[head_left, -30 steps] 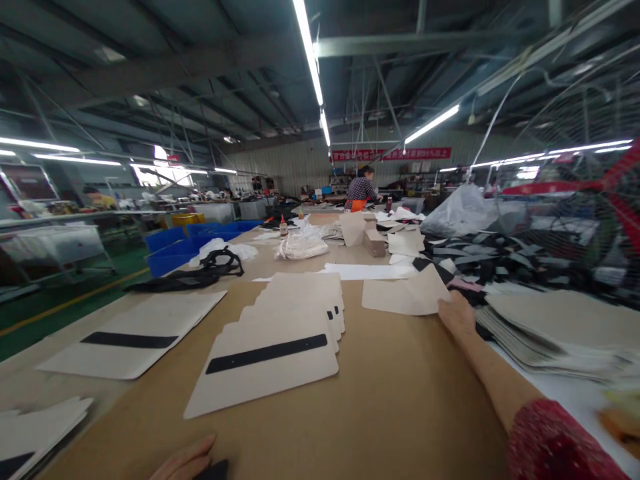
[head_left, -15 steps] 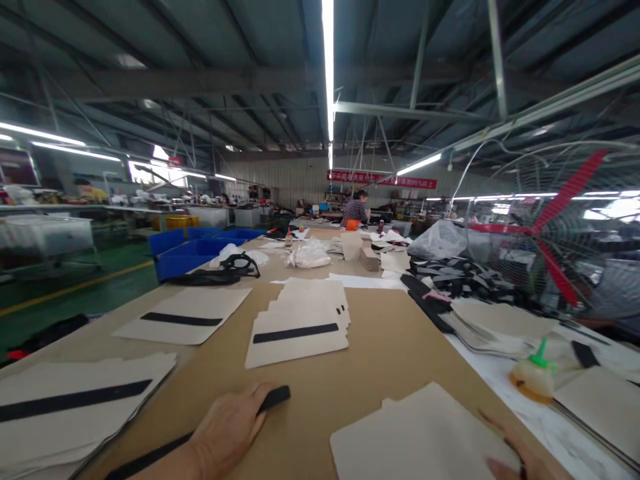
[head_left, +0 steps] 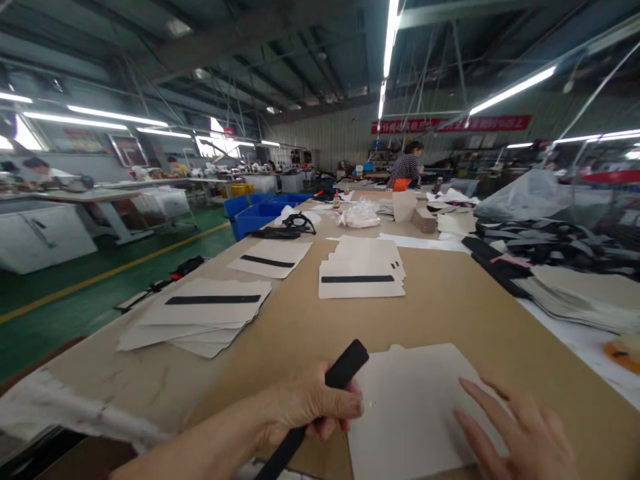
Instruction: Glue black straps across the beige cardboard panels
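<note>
My left hand [head_left: 320,403] is closed around a black strip [head_left: 346,365], whose upper end sticks out above the thumb and whose lower part trails towards the bottom edge. Beside it lies a beige panel [head_left: 410,400] flat on the brown tabletop. Over the right part of that panel is my right hand [head_left: 515,427], fingers spread and holding nothing; whether the fingertips touch the panel I cannot tell. Farther off sits a fanned stack of beige panels [head_left: 363,257], the front one bearing a black strip. More striped panels [head_left: 205,313] are piled at the left.
Another striped panel [head_left: 273,257] lies past the left pile. Blue bins [head_left: 267,212] stand beyond the table's left edge. On the right are a beige stack [head_left: 590,293], black scraps [head_left: 575,247] and a clear plastic bag [head_left: 525,193]. A person [head_left: 406,167] is at the far end.
My left hand has lifted the black strip and brought it right, up to the beige panel. My right hand has come in over the panel. The camera view has turned left.
</note>
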Demonstrator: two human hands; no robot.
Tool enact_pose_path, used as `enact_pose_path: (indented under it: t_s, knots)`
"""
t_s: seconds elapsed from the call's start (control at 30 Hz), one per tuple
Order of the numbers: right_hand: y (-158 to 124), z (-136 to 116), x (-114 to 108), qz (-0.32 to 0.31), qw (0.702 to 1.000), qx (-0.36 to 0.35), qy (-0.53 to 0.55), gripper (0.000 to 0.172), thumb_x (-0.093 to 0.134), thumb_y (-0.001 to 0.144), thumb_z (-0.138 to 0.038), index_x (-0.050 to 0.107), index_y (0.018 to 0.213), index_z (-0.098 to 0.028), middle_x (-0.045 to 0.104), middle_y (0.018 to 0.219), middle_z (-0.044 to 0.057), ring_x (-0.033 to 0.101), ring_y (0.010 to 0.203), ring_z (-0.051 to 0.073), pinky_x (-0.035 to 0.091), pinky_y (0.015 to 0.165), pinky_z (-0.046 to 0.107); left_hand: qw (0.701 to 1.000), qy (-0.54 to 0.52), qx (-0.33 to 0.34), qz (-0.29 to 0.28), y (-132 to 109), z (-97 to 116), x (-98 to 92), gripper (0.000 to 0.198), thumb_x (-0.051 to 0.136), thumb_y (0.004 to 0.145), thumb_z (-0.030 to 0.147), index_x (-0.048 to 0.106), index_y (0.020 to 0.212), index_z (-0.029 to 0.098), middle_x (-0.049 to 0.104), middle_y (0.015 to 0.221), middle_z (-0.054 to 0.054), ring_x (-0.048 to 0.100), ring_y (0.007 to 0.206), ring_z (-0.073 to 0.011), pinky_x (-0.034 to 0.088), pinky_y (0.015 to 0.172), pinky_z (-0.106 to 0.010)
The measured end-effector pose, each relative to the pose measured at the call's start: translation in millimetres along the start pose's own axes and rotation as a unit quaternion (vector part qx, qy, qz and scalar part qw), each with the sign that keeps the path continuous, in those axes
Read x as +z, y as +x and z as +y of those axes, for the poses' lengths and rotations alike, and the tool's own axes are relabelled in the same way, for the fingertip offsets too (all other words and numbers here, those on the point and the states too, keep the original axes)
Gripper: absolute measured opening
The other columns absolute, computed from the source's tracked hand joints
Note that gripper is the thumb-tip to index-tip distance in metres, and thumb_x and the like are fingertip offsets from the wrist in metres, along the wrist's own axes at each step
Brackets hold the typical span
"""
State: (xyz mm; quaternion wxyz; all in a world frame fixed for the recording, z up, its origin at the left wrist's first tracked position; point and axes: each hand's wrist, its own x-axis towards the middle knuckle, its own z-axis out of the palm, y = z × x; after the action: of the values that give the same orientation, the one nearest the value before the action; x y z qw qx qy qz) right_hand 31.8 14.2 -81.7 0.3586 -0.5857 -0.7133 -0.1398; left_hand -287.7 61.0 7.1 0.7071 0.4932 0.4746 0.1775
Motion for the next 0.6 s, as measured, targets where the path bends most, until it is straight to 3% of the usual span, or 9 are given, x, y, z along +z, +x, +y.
enact_pose_path:
  t_s: [0.07, 0.17, 0.23, 0.37, 0.47, 0.53, 0.6]
  knots:
    - [13.9, -35.3, -2.2, -0.047, 0.992, -0.047, 0.107, 0.043, 0.059, 0.087, -0.042, 0.061, 0.129, -0.031, 0.064, 0.125, 0.010, 0.064, 0.110, 0.032, 0.057, 0.088, 0.049, 0.998, -0.055, 0.001, -0.017, 2.1, -9.1, 10.0, 0.059, 0.085, 0.050, 0.046, 0.058, 0.093, 0.016, 0.064, 0.062, 0.001, 0.043, 0.038, -0.0040, 0.024, 0.033, -0.015]
    - [27.0, -81.9, 0.5, -0.085, 0.971, -0.046, 0.219, 0.048, 0.057, 0.091, -0.033, 0.050, 0.139, -0.031, 0.062, 0.128, 0.008, 0.063, 0.114, 0.024, 0.058, 0.090, 0.038, 0.993, -0.102, 0.020, -0.052, 9.2, -16.8, 23.9, 0.061, 0.087, 0.048, 0.047, 0.058, 0.091, 0.015, 0.063, 0.057, 0.002, 0.042, 0.034, -0.0043, 0.023, 0.032, -0.015]
    - [29.1, -99.1, 4.7, -0.099, 0.961, -0.034, 0.256, 0.049, 0.054, 0.094, -0.029, 0.046, 0.142, -0.031, 0.062, 0.128, 0.008, 0.062, 0.115, 0.022, 0.057, 0.093, 0.035, 0.991, -0.112, 0.028, -0.072, 13.1, -18.2, 31.9, 0.055, 0.086, 0.049, 0.044, 0.059, 0.088, 0.015, 0.061, 0.055, 0.003, 0.041, 0.032, -0.0044, 0.024, 0.031, -0.016]
    - [24.6, -104.8, 9.4, -0.074, 0.956, -0.024, 0.282, 0.052, 0.052, 0.095, -0.025, 0.042, 0.145, -0.032, 0.065, 0.122, 0.007, 0.065, 0.107, 0.020, 0.059, 0.085, 0.032, 0.994, -0.090, 0.017, -0.053, 19.6, -20.7, 43.5, 0.042, 0.082, 0.055, 0.037, 0.061, 0.085, 0.015, 0.060, 0.055, 0.005, 0.042, 0.032, -0.0050, 0.026, 0.030, -0.017]
    - [20.3, -101.6, 8.2, -0.026, 0.959, -0.017, 0.283, 0.045, 0.053, 0.094, -0.025, 0.050, 0.138, -0.029, 0.067, 0.117, 0.007, 0.067, 0.101, 0.020, 0.059, 0.082, 0.032, 0.996, -0.086, 0.008, -0.010, 26.0, -25.7, 50.0, 0.044, 0.082, 0.058, 0.042, 0.060, 0.086, 0.016, 0.058, 0.054, 0.005, 0.043, 0.035, -0.0053, 0.025, 0.031, -0.016]
    - [18.4, -101.2, 6.6, 0.005, 0.959, 0.012, 0.282, 0.028, 0.056, 0.092, -0.027, 0.061, 0.119, -0.027, 0.069, 0.110, 0.007, 0.068, 0.094, 0.019, 0.059, 0.077, 0.030, 0.996, -0.087, 0.002, 0.000, 30.0, -29.1, 55.0, 0.048, 0.083, 0.059, 0.047, 0.060, 0.088, 0.016, 0.055, 0.053, 0.006, 0.041, 0.036, -0.0047, 0.025, 0.032, -0.015]
    - [17.3, -101.3, 5.2, -0.011, 0.953, 0.059, 0.297, 0.008, 0.058, 0.091, -0.030, 0.064, 0.094, -0.026, 0.070, 0.096, 0.005, 0.067, 0.080, 0.017, 0.057, 0.067, 0.026, 0.997, -0.072, 0.004, -0.012, 32.2, -31.0, 60.5, 0.052, 0.083, 0.059, 0.049, 0.061, 0.092, 0.016, 0.054, 0.055, 0.006, 0.042, 0.037, -0.0042, 0.027, 0.033, -0.015]
